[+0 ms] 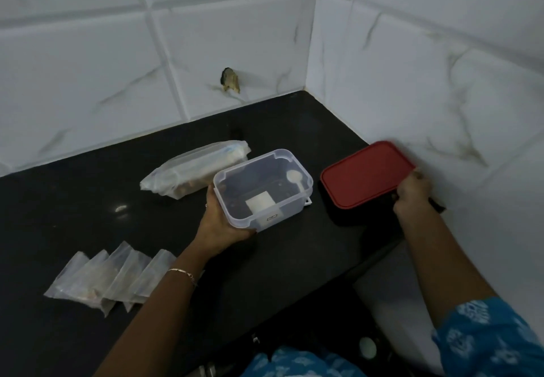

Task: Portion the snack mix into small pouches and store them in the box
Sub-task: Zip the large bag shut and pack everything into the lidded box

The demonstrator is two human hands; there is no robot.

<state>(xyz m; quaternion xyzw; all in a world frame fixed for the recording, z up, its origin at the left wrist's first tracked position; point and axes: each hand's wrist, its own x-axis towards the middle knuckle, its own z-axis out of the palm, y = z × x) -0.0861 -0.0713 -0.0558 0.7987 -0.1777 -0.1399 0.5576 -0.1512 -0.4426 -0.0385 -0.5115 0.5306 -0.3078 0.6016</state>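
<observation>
A clear plastic box point(290, 197) sits open on the black counter point(73, 200), with a white spoon point(295, 177) and a little snack mix inside. My left hand point(219, 219) grips its near left corner. My right hand point(412, 192) holds the right edge of a red lid point(365, 174), which lies tilted over a dark container by the right wall. Several small clear pouches point(109, 276) with snack mix lie in a row at the front left. A larger clear bag point(194, 167) lies behind the box.
White tiled walls meet in a corner behind the counter, with a chipped hole point(229, 80) in the back wall. The counter's front edge runs diagonally at lower right. Blue patterned clothing point(485, 338) shows at the bottom.
</observation>
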